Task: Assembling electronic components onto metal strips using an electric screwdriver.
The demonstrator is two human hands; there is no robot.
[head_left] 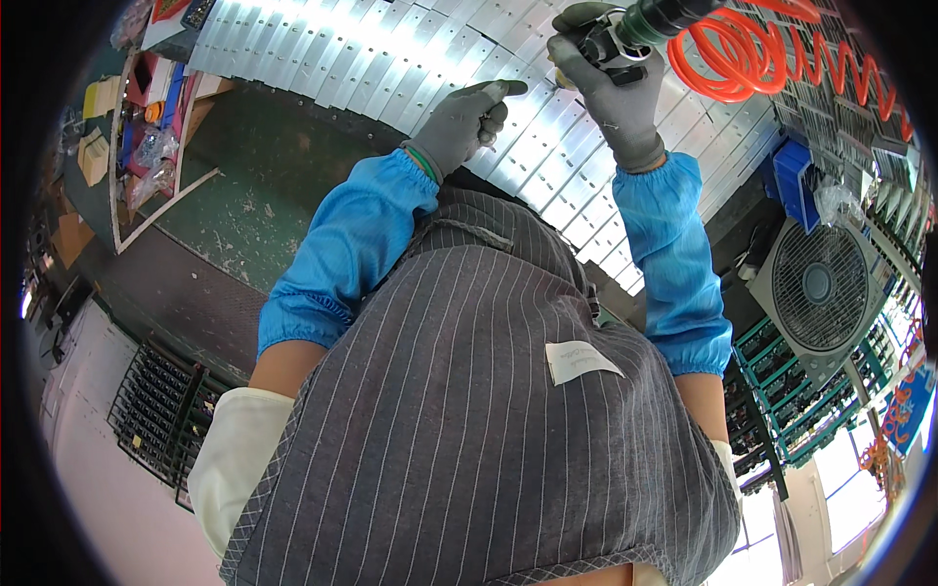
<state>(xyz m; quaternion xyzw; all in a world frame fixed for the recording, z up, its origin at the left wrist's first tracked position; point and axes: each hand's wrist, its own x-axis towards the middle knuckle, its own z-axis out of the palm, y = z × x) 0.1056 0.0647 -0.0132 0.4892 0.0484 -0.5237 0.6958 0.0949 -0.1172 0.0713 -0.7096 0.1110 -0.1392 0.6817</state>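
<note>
My right hand (618, 98), in a grey glove, is wrapped round an air screwdriver (640, 31) with a dark green body and a silver metal part. The tool is tilted and runs toward the top edge. Its tip is hidden behind the hand. Long flat metal strips (391, 68) with small holes lie side by side under both hands. Over their near edge is my left hand (461, 125), also gloved in grey. Its forefinger points right across the strips while the other fingers are curled in. Whatever those fingers may hold is hidden.
A coiled orange air hose (733, 59) hangs at the upper right. Beyond my right arm stand a box fan (819, 283) and a blue bin (793, 181). On the left, a shelf (122, 195) holds bags and small boxes. Black racks (161, 410) stand at lower left.
</note>
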